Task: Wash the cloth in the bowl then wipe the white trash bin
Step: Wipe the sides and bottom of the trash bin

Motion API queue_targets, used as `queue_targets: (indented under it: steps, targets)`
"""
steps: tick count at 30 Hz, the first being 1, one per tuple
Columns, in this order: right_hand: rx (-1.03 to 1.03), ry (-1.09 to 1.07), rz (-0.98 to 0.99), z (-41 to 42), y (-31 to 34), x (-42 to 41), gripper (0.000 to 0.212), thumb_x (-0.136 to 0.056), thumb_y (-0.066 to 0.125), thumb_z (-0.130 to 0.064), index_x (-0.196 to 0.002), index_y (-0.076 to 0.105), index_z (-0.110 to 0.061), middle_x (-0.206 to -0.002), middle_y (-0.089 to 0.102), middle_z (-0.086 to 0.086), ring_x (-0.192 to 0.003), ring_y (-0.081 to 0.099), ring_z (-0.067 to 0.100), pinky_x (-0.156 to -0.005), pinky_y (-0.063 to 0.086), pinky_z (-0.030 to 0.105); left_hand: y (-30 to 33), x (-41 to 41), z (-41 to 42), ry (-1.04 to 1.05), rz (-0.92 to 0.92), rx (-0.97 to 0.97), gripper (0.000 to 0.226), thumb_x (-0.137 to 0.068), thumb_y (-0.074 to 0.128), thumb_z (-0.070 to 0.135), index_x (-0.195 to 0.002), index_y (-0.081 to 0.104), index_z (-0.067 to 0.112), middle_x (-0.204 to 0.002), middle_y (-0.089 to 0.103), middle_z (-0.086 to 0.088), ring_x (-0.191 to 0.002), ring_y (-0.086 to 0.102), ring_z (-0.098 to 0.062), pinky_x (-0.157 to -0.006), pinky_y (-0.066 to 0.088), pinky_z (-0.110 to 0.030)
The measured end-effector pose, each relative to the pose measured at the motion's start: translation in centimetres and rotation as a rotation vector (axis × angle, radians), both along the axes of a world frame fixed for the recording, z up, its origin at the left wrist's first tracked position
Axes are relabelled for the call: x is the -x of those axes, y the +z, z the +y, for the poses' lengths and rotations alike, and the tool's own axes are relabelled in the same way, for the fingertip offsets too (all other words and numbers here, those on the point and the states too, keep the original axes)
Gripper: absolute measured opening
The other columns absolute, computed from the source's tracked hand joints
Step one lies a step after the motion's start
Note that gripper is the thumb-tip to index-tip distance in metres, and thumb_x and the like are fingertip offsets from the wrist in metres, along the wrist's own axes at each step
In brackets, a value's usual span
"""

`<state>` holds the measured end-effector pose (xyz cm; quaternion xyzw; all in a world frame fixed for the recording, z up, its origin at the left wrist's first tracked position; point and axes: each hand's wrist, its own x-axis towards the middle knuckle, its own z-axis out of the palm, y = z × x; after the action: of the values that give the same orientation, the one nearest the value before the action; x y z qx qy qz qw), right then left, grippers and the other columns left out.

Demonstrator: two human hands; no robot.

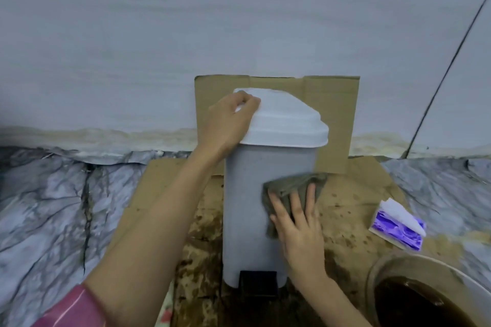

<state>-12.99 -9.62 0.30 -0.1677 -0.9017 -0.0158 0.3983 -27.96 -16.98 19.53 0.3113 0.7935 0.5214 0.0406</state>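
Wiping the bin front, one hand steadying the lid

The white trash bin [249, 202] stands at the middle of the stained cardboard sheet [164, 183], its back near a second cardboard piece [337, 114] leaning on the pale wall [186, 21]. The left hand [228, 119] curls over the lid's far-left corner, and the right hand [297, 223] presses the cloth [287, 186] flat against the bin's front face with fingers spread. A harder push could tip or slide the light bin back (the lid grip is the only brace), and the cloth may only smear grime if the bowl [393, 265], at the sheet's near-right corner, holds water as brown as it looks. Marble-patterned floor [53, 207] surrounds the sheet, and a purple tissue pack [398, 225] lies at its right edge.
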Motion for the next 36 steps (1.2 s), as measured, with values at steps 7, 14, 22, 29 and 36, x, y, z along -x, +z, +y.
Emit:
queue_targets:
  steps: [7,14,22,29,36]
  targets:
    - [-0.136,-0.036,-0.001,0.2,4.7,2.5,0.048,-0.100,0.027,-0.049,-0.148,0.020,-0.042,-0.148,0.029,-0.002,-0.146,0.008,0.031,-0.115,0.010,0.053,0.2,1.1,1.0,0.002,-0.005,-0.011,0.027,-0.091,0.050,0.039,-0.099,0.068,0.021,-0.103,0.068,0.006,-0.085,0.054,-0.009,-0.071,0.035,-0.014]
    - [-0.406,0.124,-0.151,-1.9,2.2,5.7,0.039,-0.097,0.044,-0.040,-0.134,0.053,-0.031,-0.150,0.039,-0.006,-0.146,0.006,0.024,-0.118,0.000,0.051,0.7,0.7,2.0,0.007,-0.044,0.022,0.026,-0.089,0.048,0.044,-0.094,0.065,0.026,-0.081,0.061,0.012,-0.070,0.047,0.002,-0.063,0.034,-0.021]
    - [-0.420,0.045,-0.195,-0.6,-0.4,0.5,0.056,-0.093,0.044,-0.050,-0.146,0.027,-0.043,-0.157,0.015,-0.010,-0.147,0.004,0.019,-0.117,0.006,0.049,-0.1,1.2,0.4,-0.016,-0.072,-0.067,0.026,-0.086,0.055,0.040,-0.083,0.062,0.015,-0.070,0.054,0.009,-0.068,0.046,-0.007,-0.060,0.032,-0.025]
    - [-0.192,-0.066,0.094,0.6,5.2,4.5,0.057,-0.097,0.038,-0.055,-0.148,0.022,-0.038,-0.161,0.001,-0.002,-0.147,-0.002,0.030,-0.115,0.010,0.060,-0.1,1.9,0.8,-0.012,-0.069,-0.106,0.025,-0.084,0.059,0.041,-0.073,0.064,0.020,-0.080,0.066,0.007,-0.076,0.054,-0.009,-0.070,0.038,-0.027]
    - [-0.097,0.058,0.447,-0.6,4.1,1.8,0.040,-0.091,0.048,-0.001,-0.125,0.053,-0.021,-0.124,0.047,0.002,-0.107,0.042,0.026,-0.094,0.041,0.032,-0.4,2.1,1.0,-0.003,-0.065,-0.110,0.029,-0.082,0.060,0.043,-0.056,0.054,0.030,-0.058,0.050,0.014,-0.069,0.047,-0.010,-0.066,0.033,-0.029]
